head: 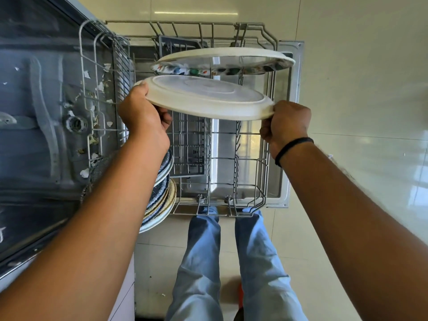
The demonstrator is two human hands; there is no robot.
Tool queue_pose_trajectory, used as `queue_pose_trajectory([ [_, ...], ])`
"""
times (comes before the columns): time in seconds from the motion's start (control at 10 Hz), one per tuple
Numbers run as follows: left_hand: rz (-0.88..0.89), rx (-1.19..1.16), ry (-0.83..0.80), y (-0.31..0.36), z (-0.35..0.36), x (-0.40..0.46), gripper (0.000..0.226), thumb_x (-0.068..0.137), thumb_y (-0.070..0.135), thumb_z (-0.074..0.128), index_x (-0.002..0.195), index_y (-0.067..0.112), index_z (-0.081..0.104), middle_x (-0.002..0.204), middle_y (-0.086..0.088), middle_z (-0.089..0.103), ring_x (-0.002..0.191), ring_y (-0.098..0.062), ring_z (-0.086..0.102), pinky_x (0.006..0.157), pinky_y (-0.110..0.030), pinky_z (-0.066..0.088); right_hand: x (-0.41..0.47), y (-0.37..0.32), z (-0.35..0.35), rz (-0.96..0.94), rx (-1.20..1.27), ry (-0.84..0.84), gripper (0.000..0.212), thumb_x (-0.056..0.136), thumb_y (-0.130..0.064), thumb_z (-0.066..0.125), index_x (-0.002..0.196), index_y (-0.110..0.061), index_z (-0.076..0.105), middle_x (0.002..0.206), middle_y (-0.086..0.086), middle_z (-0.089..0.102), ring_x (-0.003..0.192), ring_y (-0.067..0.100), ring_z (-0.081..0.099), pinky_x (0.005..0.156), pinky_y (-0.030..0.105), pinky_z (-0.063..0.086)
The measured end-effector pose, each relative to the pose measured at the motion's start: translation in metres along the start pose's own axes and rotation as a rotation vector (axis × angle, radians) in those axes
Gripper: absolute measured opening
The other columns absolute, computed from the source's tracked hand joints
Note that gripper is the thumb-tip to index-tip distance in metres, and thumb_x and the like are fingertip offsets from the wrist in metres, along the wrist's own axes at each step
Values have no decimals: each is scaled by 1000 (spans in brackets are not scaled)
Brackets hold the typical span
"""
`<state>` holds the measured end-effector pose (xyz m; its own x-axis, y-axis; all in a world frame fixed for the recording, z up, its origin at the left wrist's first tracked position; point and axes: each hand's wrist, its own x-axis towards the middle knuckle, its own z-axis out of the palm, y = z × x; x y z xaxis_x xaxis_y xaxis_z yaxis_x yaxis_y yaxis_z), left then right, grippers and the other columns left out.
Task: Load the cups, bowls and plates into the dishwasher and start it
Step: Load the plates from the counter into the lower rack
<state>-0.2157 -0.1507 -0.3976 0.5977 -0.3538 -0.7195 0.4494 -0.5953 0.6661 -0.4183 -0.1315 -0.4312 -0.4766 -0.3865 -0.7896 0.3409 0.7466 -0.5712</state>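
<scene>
Both hands hold one large cream plate (203, 97) over the pulled-out lower rack (234, 163) of the dishwasher; the left hand (144, 110) has its grip closed on the plate's left rim, fingers curled beneath, and the right hand (286, 122) has its grip closed on the right rim, a dark band (293, 147) round that wrist; the plate is tilted with its underside toward the camera; just beyond it a second plate (222, 60) with a coloured pattern along its edge stands on edge in the rack; at the rack's left side, partly hidden by the left forearm, several blue-patterned plates (162, 191) stand on edge close together; the open tub (46, 112) at far left shows scraps of pale debris on its floor; the person's legs in blue trousers (203, 262) stand on the pale tiled floor (347, 77) beside the open door (294, 117).
</scene>
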Motion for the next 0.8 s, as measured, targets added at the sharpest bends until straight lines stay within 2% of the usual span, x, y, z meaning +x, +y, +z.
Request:
queue_pose_trajectory([
  [0.1, 17, -60, -1, 2, -5, -12, 12, 97, 22, 55, 93, 17, 65, 80, -1, 65, 60, -13, 60, 43, -18, 41, -8, 2, -7, -107, 30, 39, 20, 82, 8, 31, 79, 3, 50, 74, 10, 30, 63, 26, 24, 51, 30, 25],
  [0.2, 15, -97, -36, -2, -7, -22, 14, 98, 22, 55, 90, 17, 65, 75, 1, 64, 56, -11, 60, 44, -18, 40, -11, -2, -15, -177, 58, 86, 23, 81, 7, 33, 80, 2, 56, 80, 9, 32, 71, 31, 21, 54, 31, 24],
  [0.3, -15, -64, -69, -9, -6, -16, 14, 99, 25, 55, 94, 15, 64, 76, 0, 63, 55, -11, 57, 42, -18, 39, -7, -2, -17, -198, 30, 96, 19, 79, 9, 30, 76, 6, 49, 76, 10, 25, 71, 33, 18, 54, 33, 18],
  [0.4, -90, 9, -96, -19, -5, -6, 17, 100, 29, 53, 101, 15, 63, 79, -1, 62, 56, -12, 57, 41, -18, 39, 3, 1, -15, -158, -35, 93, 27, 80, 7, 29, 80, -8, 52, 78, 11, 27, 65, 25, 20, 50, 28, 21],
  [0.5, -135, 51, -102, -29, -4, -3, 15, 100, 28, 53, 96, 16, 61, 77, 0, 61, 53, -11, 56, 41, -19, 40, 14, 0, -11, -104, -61, 107, 26, 80, 4, 28, 83, -14, 47, 82, 8, 29, 70, 24, 25, 51, 29, 25],
  [0.6, -123, 57, -118, -32, -2, -5, 13, 99, 27, 55, 95, 16, 61, 75, 0, 59, 53, -11, 55, 41, -20, 41, 22, -1, -8, -74, -50, 133, 20, 80, 2, 30, 82, -13, 43, 85, 5, 28, 80, 29, 23, 58, 34, 25],
  [0.7, -124, 52, -135, -32, -3, -5, 14, 99, 27, 55, 96, 16, 60, 77, -1, 59, 56, -12, 55, 42, -19, 42, 26, -2, -7, -53, -52, 129, 24, 79, 2, 31, 79, -17, 45, 83, 4, 31, 77, 28, 26, 58, 32, 30],
  [0.8, -121, 37, -158, -30, -5, -8, 14, 100, 26, 55, 94, 15, 60, 73, 0, 57, 51, -10, 55, 42, -19, 42, 32, -5, -10, -36, -100, 132, 19, 85, 0, 41, 74, -15, 45, 76, 3, 41, 69, 23, 36, 62, 33, 40],
])
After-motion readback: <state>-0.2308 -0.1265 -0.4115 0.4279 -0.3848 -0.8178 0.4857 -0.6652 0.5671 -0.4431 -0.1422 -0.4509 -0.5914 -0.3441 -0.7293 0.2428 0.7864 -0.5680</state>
